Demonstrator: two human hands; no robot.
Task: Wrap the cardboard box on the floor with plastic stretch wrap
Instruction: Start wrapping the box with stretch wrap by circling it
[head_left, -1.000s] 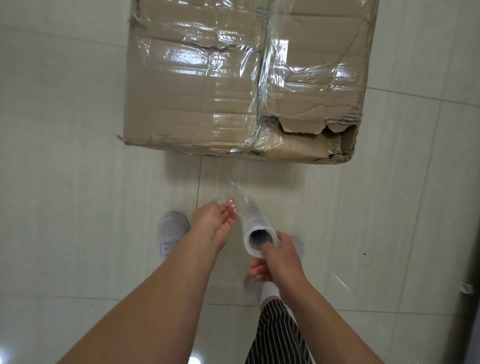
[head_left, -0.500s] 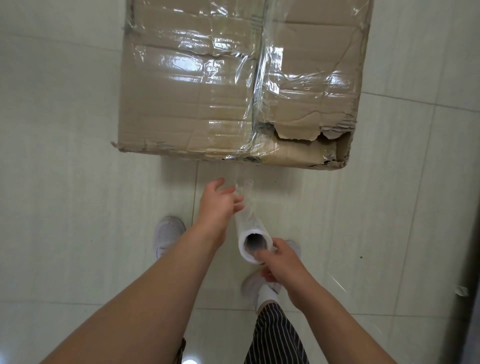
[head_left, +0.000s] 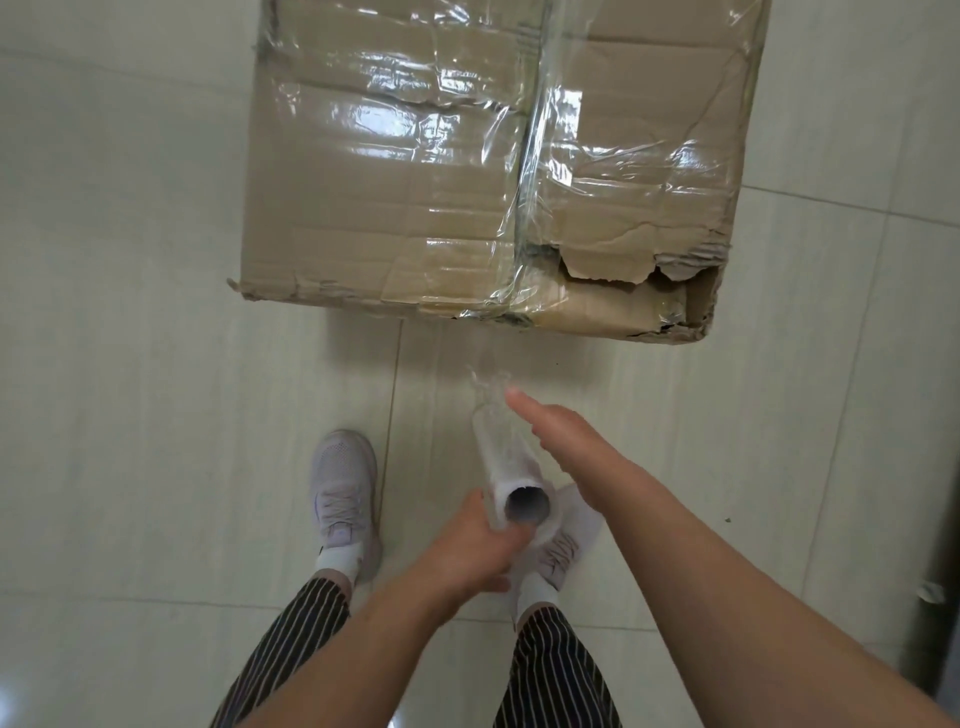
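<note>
A large cardboard box (head_left: 415, 208) lies on the tiled floor, partly covered in shiny plastic film, with a torn near right corner (head_left: 675, 275). Below it I hold a roll of clear stretch wrap (head_left: 506, 457), its hollow core facing me. My left hand (head_left: 478, 551) grips the roll's near end from the left. My right hand (head_left: 561, 441) lies with straight fingers along the roll's right side, fingertips near its far end. A crumpled loose tail of film (head_left: 485, 384) sticks out from the roll's far end, apart from the box.
My two feet in pale shoes (head_left: 343, 493) stand on the floor just below the roll. A dark object (head_left: 940, 597) runs along the right edge, with a small white scrap (head_left: 930, 592) beside it. Light floor tiles (head_left: 130, 312) surround the box.
The hands have swapped places on the roll: my left hand left the far end and took the near end, and my right hand let go and now lies flat along the side.
</note>
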